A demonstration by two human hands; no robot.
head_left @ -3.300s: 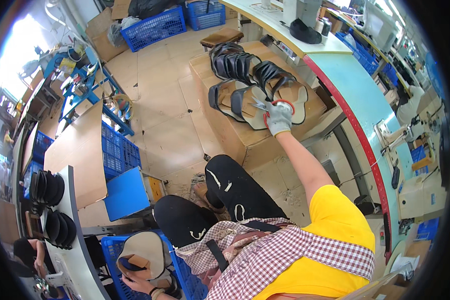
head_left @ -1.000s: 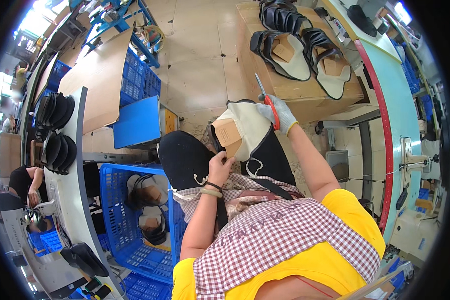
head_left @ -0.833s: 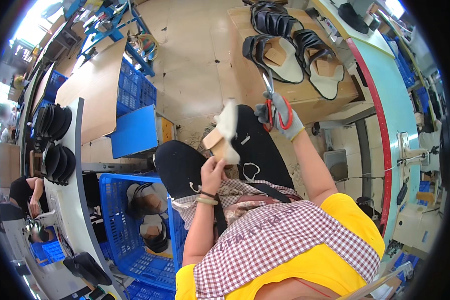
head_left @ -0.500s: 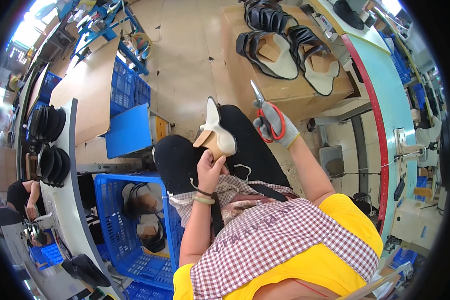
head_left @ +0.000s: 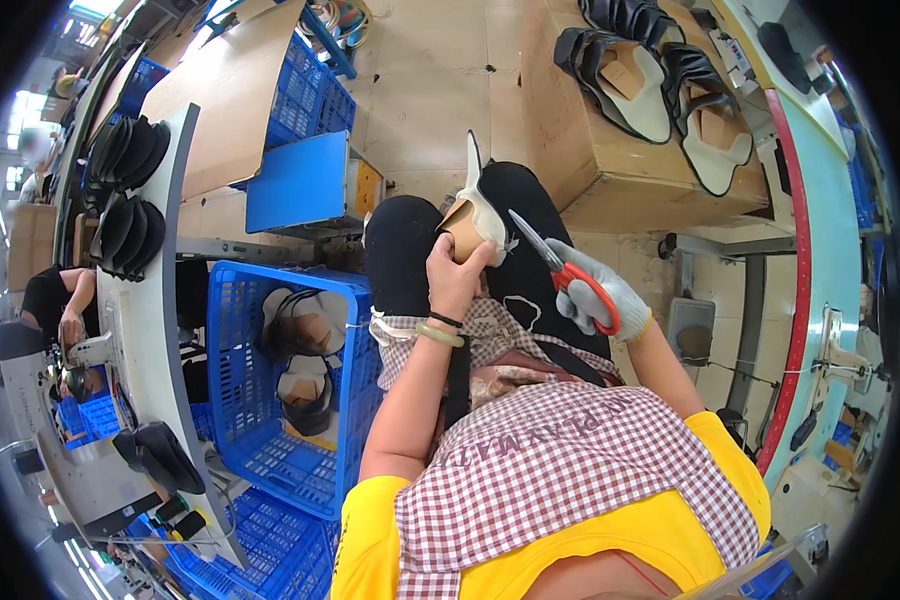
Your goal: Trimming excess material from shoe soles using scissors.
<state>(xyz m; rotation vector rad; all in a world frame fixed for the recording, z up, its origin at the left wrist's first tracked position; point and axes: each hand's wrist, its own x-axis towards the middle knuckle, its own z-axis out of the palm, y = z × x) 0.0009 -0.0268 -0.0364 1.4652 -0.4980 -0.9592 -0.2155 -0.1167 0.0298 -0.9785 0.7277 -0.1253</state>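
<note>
My left hand [head_left: 457,275] pinches one end of a shoe upper [head_left: 483,222], pale on its lining side with a tan patch, held upright over my lap between the knees. In my gloved right hand [head_left: 600,290] is a pair of scissors [head_left: 582,275] with red handles. Their blades look closed and point up and left, close beside the upper but apart from it. Small pale threads or scraps hang at the upper's right edge. Which parts of the upper my left palm covers, I cannot see.
Several black-and-pale shoe uppers [head_left: 630,90] lie on a cardboard box [head_left: 620,190] at the far right. A blue crate [head_left: 225,400] at my left holds more uppers. Black curved pieces [head_left: 130,235] rest on the grey bench edge. A person's arm [head_left: 75,300] shows at far left.
My right hand has brought the scissors down and in, nearer the upper. The upper is turned more edge-on. The whole view has shifted, so the surroundings sit further right.
</note>
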